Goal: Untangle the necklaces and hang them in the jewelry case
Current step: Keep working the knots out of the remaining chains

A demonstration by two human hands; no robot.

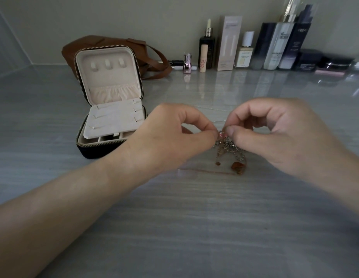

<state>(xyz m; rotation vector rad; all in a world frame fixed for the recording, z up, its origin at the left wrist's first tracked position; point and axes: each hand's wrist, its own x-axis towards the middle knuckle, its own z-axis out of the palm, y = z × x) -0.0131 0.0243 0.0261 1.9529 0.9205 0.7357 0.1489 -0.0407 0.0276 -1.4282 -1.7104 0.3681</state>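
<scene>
- Head view: both hands meet at the middle of the grey table (194, 217), and the necklaces (228, 146) are a knotted clump right between the fingertips.
- Left hand (170, 133): thumb and index finger pinched together on the left edge of the clump, other fingers curled behind.
- Right hand (279, 133): same deal, thumb and index clamped on the right edge of the clump, touching or nearly touching the left fingertips.
- A small pink bead (222, 135) sits right where the two pinches meet.
- The rest of the chains hang down below the fingers to the table, with a few reddish-brown stones (235, 165) lying under the right thumb.
- Can't tell how many chains are in there, too fine and tangled.
- Case (112, 125) is off to the left of the left hand, a bit further back, open with the lid standing up. Three hooks (106, 64) in the lid have nothing on them.
- Way beyond the fingers, against the wall: a brown bag (106, 42) behind the case and a row of bottles (275, 47) to the right.
</scene>
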